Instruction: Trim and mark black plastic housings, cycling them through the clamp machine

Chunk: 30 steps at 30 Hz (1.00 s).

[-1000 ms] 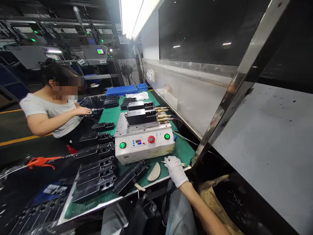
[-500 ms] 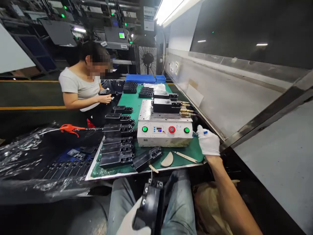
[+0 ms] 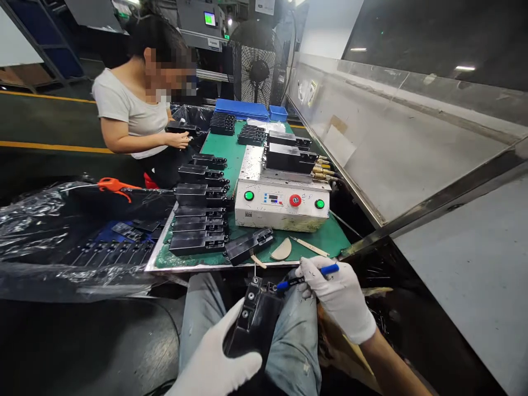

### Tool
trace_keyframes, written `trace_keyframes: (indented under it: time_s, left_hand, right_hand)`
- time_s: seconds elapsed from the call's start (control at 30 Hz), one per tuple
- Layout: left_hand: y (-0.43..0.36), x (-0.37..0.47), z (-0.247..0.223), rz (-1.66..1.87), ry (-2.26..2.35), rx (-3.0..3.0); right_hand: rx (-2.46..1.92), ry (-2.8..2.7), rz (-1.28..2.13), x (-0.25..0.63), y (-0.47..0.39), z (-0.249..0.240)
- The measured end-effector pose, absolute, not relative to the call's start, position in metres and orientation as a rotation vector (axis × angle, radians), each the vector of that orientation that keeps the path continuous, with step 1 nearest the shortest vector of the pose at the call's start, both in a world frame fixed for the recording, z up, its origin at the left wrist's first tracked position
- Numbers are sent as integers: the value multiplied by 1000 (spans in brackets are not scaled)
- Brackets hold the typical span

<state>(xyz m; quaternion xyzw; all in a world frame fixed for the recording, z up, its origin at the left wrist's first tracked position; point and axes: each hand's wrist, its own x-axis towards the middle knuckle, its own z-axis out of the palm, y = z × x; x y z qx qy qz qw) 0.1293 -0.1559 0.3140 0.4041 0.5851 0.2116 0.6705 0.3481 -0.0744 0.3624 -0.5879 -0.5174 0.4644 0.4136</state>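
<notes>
My left hand (image 3: 218, 352), in a white glove, grips a black plastic housing (image 3: 258, 324) over my lap, its end with metal-ringed holes pointing away from me. In my right hand (image 3: 340, 300), also gloved, is a blue marker (image 3: 307, 278), pinched between thumb and fingers. The marker's tip is at the far right corner of the housing, by a small hole. Just beyond, another black housing (image 3: 249, 246) lies slanted at the edge of the green mat (image 3: 165, 258), beside a beige half-round piece (image 3: 281, 249) and a thin pale-handled tool (image 3: 309, 246).
A white machine (image 3: 282, 212) with green and red buttons bears a black housing (image 3: 291, 158). Black housings (image 3: 198, 242) line the mat's left side. An orange air gun (image 3: 115, 187) lies further left. A person (image 3: 136, 110) in a white shirt handles a part at the back left.
My right hand has come from beside the machine down to the held housing, with the marker now at it. The held housing sits a little higher in view, and the camera view has shifted.
</notes>
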Motion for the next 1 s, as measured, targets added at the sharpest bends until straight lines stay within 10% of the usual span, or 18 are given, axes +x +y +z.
trace_keyframes:
  time_s: [1.0]
  left_hand:
    - [-161,136,329,594,1285,1055]
  right_hand:
    - [-1201,-1853,859,321,-83,372]
